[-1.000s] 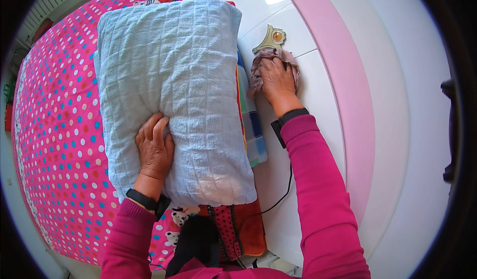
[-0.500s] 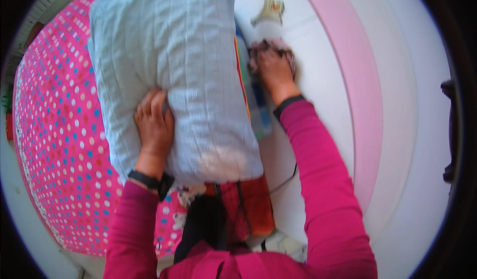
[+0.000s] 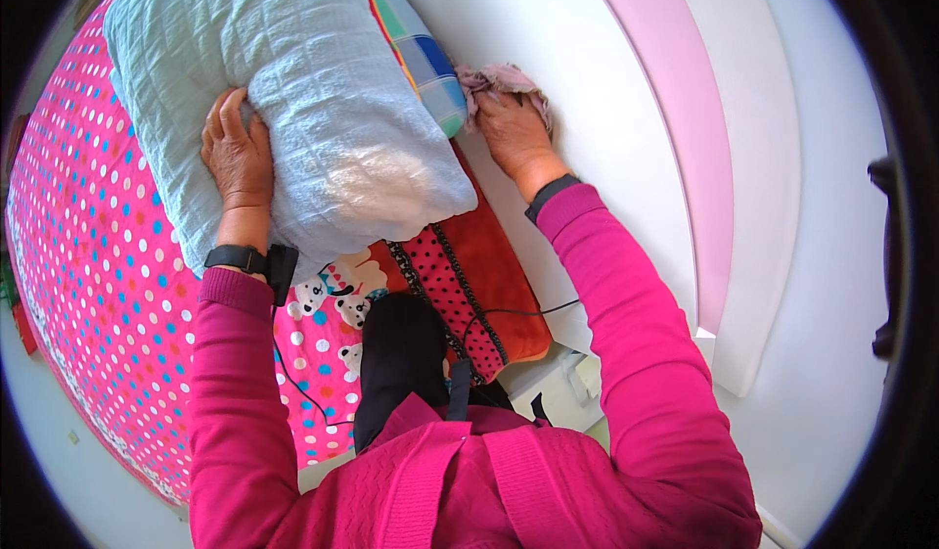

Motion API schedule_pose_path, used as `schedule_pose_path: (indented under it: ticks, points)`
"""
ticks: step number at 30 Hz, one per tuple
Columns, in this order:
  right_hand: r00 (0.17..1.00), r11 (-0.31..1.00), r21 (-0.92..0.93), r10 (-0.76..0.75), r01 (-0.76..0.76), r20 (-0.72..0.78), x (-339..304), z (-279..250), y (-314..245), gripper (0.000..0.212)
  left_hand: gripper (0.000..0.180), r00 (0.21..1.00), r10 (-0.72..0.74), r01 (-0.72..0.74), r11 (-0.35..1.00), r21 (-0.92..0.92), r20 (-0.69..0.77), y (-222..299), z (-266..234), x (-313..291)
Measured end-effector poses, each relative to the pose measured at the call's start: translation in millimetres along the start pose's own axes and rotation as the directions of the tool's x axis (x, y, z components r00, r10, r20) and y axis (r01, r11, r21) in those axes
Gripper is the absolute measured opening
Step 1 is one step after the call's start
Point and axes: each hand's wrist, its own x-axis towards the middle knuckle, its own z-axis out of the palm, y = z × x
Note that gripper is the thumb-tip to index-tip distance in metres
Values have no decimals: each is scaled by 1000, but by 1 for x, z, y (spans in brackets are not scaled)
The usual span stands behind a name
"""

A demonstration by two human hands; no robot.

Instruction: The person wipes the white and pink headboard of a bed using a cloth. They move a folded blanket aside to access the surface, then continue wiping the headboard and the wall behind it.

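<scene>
My left hand [image 3: 238, 153] presses on a pale blue pillow [image 3: 323, 89], its fingers lying on the fabric and the thumb apart. The pillow dips under that palm. Over on the right, my right hand [image 3: 514, 138] is closed on a crumpled, dusty-pink cloth [image 3: 509, 81], holding it against the white headboard panel [image 3: 577, 109]. The cloth bunches out beyond the fingers, and the fingertips are partly hidden in it. Between pillow and panel shows a blue and green checked bedding piece [image 3: 430, 65] beside the right hand.
A pink sheet [image 3: 117, 255] with coloured dots covers the bed to the left. Nearer me lies a red-orange padded piece [image 3: 499, 275] with a dotted band. A thin black cord [image 3: 533, 311] crosses it. A pink strip [image 3: 699, 158] curves along the headboard.
My right hand has slid the cloth along the panel toward me, to near the pillow's close corner. The view has shifted, and a small patterned patch on the panel has left it.
</scene>
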Motion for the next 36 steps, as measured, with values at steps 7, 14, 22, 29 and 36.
schedule_pose_path:
  ticks: [7,14,22,29,36]
  points:
    - [988,927,343,149,-151,30,-68,31,-15,26,39,999,50,-50,999,0,-21,-8,5,-1]
    - [899,747,520,244,-414,364,-139,18,-48,37,37,999,32,-33,999,-10,-25,-12,6,-1]
    - [934,948,285,32,-142,357,-293,25,-52,44,37,997,76,-76,997,-2,-26,-25,12,1]
    - [915,998,52,0,-23,403,-423,-19,-47,39,38,997,73,-72,997,37,-6,-31,13,2]
    - [956,999,-32,11,-1,293,-463,-77,-18,20,40,999,38,-39,999,31,14,-30,14,3]
